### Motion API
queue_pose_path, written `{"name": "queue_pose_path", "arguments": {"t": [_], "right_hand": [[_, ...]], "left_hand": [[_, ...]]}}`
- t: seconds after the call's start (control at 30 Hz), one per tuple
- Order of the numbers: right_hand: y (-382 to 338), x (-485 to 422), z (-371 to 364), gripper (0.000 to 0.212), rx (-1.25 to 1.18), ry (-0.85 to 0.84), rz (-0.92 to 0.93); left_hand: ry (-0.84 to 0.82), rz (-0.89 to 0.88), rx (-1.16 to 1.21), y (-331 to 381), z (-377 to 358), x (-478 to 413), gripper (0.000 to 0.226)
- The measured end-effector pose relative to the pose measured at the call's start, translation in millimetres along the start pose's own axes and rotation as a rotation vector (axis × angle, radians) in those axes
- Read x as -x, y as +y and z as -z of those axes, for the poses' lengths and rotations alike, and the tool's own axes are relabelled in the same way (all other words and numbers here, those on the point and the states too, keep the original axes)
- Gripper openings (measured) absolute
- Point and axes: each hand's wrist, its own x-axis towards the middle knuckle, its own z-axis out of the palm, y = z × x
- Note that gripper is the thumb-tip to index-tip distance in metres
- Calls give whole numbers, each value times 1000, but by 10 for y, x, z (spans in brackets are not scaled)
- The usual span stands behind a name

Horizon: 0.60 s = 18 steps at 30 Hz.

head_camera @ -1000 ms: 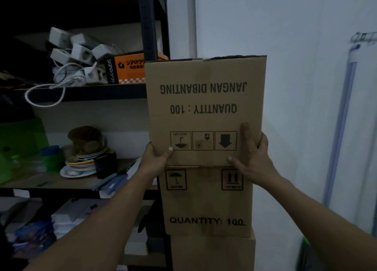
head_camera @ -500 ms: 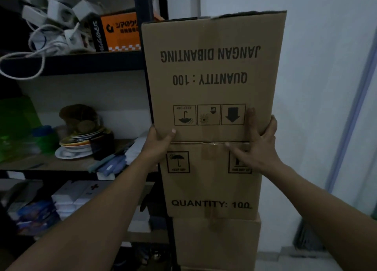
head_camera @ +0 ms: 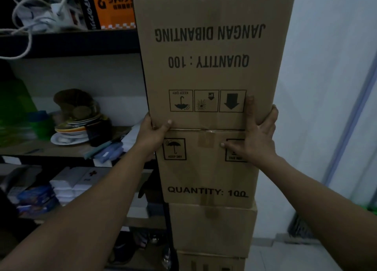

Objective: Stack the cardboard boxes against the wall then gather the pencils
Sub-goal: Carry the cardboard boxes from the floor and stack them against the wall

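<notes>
Top box [head_camera: 212, 52], print upside down, set on stack [head_camera: 210, 173] beside wall [head_camera: 326, 87]. Lower left corner gripped by left hand [head_camera: 152, 136]; right hand [head_camera: 255, 136] spread flat, pressed across seam.

A cluttered storeroom: a black shelf rack [head_camera: 81, 40] holds stacked plates [head_camera: 69, 132] and tangled power strips [head_camera: 40, 15], with cardboard boxes [head_camera: 208, 168] piled just beside it

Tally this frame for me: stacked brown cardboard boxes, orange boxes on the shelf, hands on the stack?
Brown cardboard boxes: 4 (top box, second box, third box, bottom box)
Orange box: 1
Hands: 2 (left hand, right hand)
Total: 7
</notes>
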Motion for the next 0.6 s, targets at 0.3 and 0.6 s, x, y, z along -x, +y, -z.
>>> {"name": "queue_pose_path", "arguments": {"t": [0.3, 0.6], "right_hand": [[-177, 73, 111, 142, 101, -38, -101], [-331, 235, 283, 115, 73, -129, -111]], "left_hand": [[257, 105, -220, 156, -211, 362, 85], [190, 93, -395, 428, -72, 904, 53]]}}
